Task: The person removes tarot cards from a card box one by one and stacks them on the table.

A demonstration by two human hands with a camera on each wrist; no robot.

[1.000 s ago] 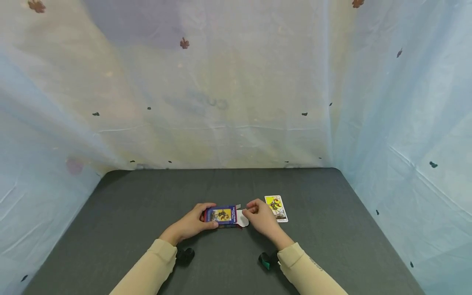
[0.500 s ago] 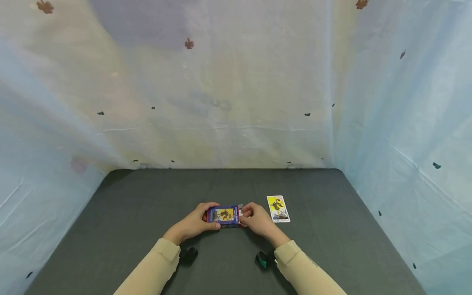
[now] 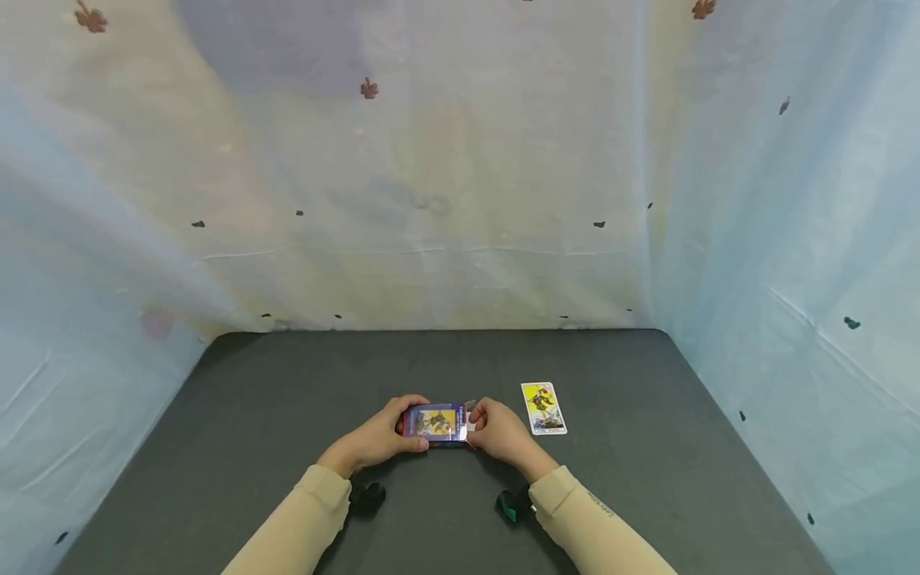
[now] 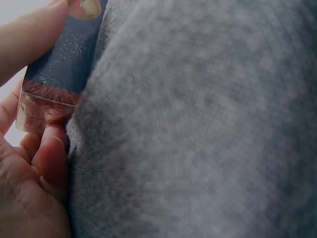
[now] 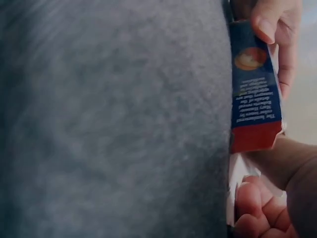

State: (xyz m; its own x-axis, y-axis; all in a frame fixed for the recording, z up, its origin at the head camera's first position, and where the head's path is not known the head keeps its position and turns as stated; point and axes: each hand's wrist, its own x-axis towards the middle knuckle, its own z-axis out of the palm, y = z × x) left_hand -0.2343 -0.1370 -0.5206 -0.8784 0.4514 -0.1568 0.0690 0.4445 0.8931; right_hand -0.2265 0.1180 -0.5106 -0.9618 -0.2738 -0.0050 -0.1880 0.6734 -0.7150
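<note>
Wrapped round the left end of the box (image 3: pixel 434 423), the left hand (image 3: pixel 375 438) holds it with thumb on the near side and fingers on the far side, spread only as wide as the box. At the opposite end, the right hand (image 3: pixel 501 433) is nearly closed; its thumb and fingers seem to pinch the white flap (image 3: pixel 470 421), though the exact contact is partly hidden. For this step, I would keep the left grip steady but gentle, because thin walls may bend, and let the right fingers guide the flap straight, without creasing it.

Behind both hands hangs a pale curtain (image 3: pixel 467 160), thin, with soft folds. Below the grip is the dark grey table (image 3: pixel 323 363), matt and like cloth. Between the hands, the box is rectangular, glossy blue with a red end band; near the left fingers its surface looks wrinkled, perhaps film. Just right of the right hand lies a flat card (image 3: pixel 544 409), white-bordered, yellow-pictured. Smallest is the flap, smooth and probably paperboard.
</note>
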